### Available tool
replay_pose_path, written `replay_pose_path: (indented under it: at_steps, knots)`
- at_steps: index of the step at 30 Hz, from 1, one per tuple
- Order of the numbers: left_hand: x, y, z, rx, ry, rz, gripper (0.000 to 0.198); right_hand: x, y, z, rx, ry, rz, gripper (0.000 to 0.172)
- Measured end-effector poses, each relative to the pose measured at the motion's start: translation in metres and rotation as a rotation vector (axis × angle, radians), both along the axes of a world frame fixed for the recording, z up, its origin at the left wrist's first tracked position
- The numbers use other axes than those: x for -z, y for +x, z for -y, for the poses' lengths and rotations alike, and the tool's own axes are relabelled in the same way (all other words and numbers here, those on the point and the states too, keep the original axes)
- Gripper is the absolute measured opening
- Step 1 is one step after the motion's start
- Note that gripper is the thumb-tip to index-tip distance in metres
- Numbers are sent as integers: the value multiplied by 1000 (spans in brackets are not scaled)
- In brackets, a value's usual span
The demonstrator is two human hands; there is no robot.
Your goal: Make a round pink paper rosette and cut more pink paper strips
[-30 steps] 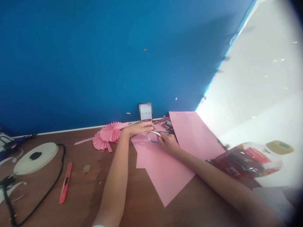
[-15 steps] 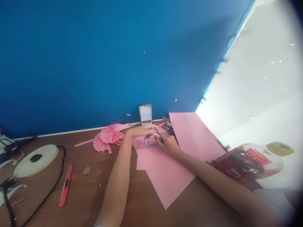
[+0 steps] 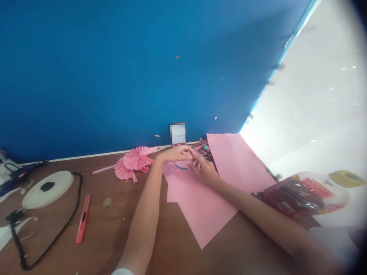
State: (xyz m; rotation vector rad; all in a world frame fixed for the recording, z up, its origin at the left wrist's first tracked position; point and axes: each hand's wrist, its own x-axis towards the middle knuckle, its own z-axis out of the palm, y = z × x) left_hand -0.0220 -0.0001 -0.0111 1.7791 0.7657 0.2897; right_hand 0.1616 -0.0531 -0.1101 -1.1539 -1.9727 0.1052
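Note:
A thin ring with a blue edge, looking like a roll of tape, is held above the pink paper. My left hand arches over the top of it, wrist bent, fingers closed and pointing right. From the other side, my right hand has its bent fingers at the roll's right edge. The fingertips of both hands meet there and cover part of the ring. To the left lie pink pleated paper fans with loose strips.
A phone leans on the blue wall behind my hands. Another pink sheet and paper scraps lie at right, near a plastic-wrapped package. Leftward are a red cutter knife, a pale disc and a black cable.
The roll has tilted, so less of its ring shows. My fingers have closed in around it. The whole view has shifted slightly.

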Motion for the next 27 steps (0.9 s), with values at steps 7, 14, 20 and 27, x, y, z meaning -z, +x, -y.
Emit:
replay_pose_path:
  at_steps: [7,14,20,27]
  knots:
    - [3,1,-4,60,68,-61,39,-1,0,2,-22,-101,34,32]
    - [-4,3,0,33,41,-21,48,0,1,2,-15,-111,-18,24]
    - [0,-1,-3,-24,71,-73,47,4,-3,4,1,-76,-99,20]
    - [6,-5,-6,-72,73,-83,42,12,-3,1,48,-75,-186,27]
